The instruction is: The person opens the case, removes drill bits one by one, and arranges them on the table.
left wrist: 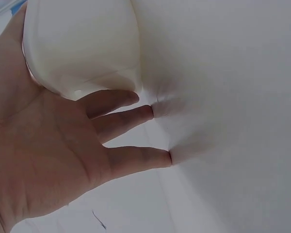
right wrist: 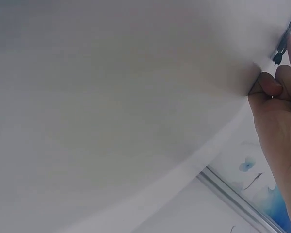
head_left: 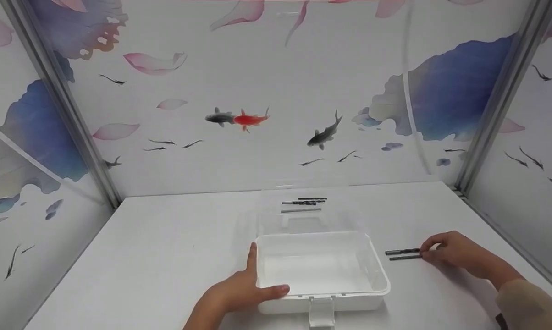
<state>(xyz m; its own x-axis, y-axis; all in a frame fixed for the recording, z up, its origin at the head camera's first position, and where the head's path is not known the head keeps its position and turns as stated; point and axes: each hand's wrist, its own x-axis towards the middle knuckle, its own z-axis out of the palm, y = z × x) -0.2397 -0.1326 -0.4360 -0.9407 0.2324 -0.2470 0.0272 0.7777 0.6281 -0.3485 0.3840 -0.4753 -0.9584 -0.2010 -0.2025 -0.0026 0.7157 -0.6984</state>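
Observation:
A white plastic box (head_left: 358, 302) stands with its clear lid (head_left: 342, 224) swung back and a latch (head_left: 322, 314) hanging at the front. Nothing lies inside the box. At its left front corner is my left hand (head_left: 232, 288), thumb laid over the front rim and index finger straight along the side. In the left wrist view, the other fingers extend beside the box (left wrist: 87, 43). To the right of the box, my right hand (head_left: 461, 254) pinches the right end of a dark drill bit (head_left: 396, 252). A thin grey rod (head_left: 402, 258) lies alongside it, its right end under the fingers.
Several more drill bits (head_left: 309, 202) and a grey rod (head_left: 301, 210) lie at the back, seen through the clear lid. White panels (head_left: 276, 151) printed with fish and petals enclose the white table (head_left: 166, 247), with metal posts (head_left: 491, 91) at the back corners.

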